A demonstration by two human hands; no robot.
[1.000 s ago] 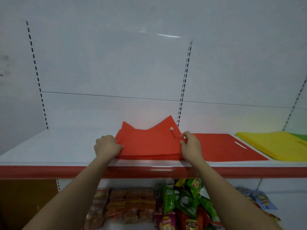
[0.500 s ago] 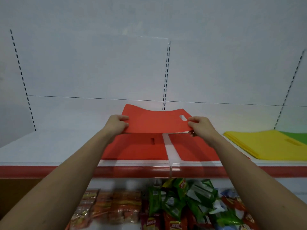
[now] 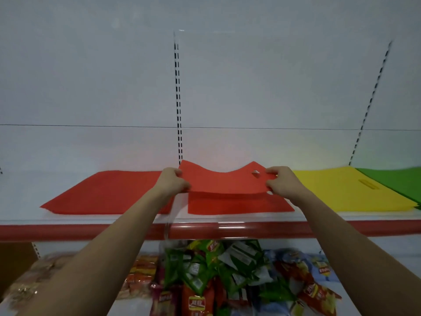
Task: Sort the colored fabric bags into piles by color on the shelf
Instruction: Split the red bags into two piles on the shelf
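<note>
Two hands on one red bag [image 3: 224,182] right now: the left hand [image 3: 172,182] pinches its left edge with fingers curled over the top, and the right hand [image 3: 281,182] pinches the right edge just beside the handle slot [image 3: 255,172], thumb on top. The bag hangs between them, sagging in the middle with both far corners peaked up, held just above the right-hand red pile [image 3: 239,206] lying flat near the front of the shelf [image 3: 205,218]. Further left, across a narrow gap with a clear divider [image 3: 169,221] in it, lies a second red pile [image 3: 107,192], spread wider. Out to the right sits the yellow pile [image 3: 348,190], and beyond it the green pile [image 3: 396,181] at the edge of view. Below the red shelf lip [image 3: 68,232], snack packets [image 3: 216,270] are heaped on the lower level. The step looks like laying this bag down on the red below it. To do it well, pull the two edges gently apart to take out the sag, line the near edge up with the pile's near edge, lower the far side first, then let go with both hands together so it lands flat and square.
</note>
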